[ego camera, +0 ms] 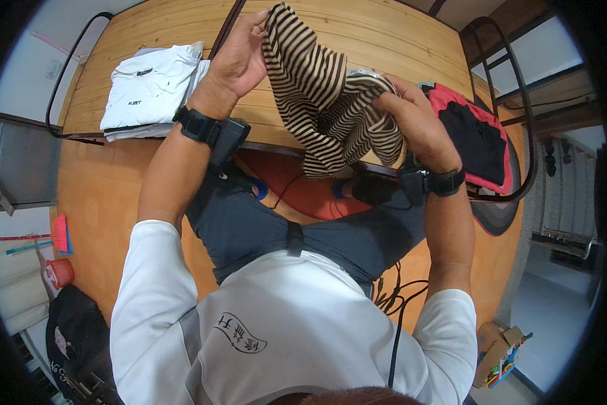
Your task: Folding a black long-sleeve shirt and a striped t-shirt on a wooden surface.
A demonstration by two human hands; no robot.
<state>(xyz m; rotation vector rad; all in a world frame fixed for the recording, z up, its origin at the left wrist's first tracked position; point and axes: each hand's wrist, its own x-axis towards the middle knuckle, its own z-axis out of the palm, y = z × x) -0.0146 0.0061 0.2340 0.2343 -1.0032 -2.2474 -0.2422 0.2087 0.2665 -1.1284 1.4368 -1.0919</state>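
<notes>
A black-and-cream striped knit garment [313, 96] hangs bunched between my two hands, above the front edge of a slatted wooden bed platform [384, 35]. My left hand [240, 58] pinches its upper left edge between thumb and fingers. On the other side, my right hand [417, 116] grips a gathered part, where a pale patch shows by the fingers. The garment's lower folds droop past the platform edge. To the left lies a stack of folded clothes with a white T-shirt [151, 86] on top. Right of my right hand are red and black folded clothes [473, 136].
Curved black metal rails [524, 111] bound the platform's right end, and another rail [63, 76] its left. A red mat [293, 187] lies under the front edge. Black cables [397, 293] trail by my seat. A cardboard box [496, 349] stands at lower right, a red basket [59, 273] at left.
</notes>
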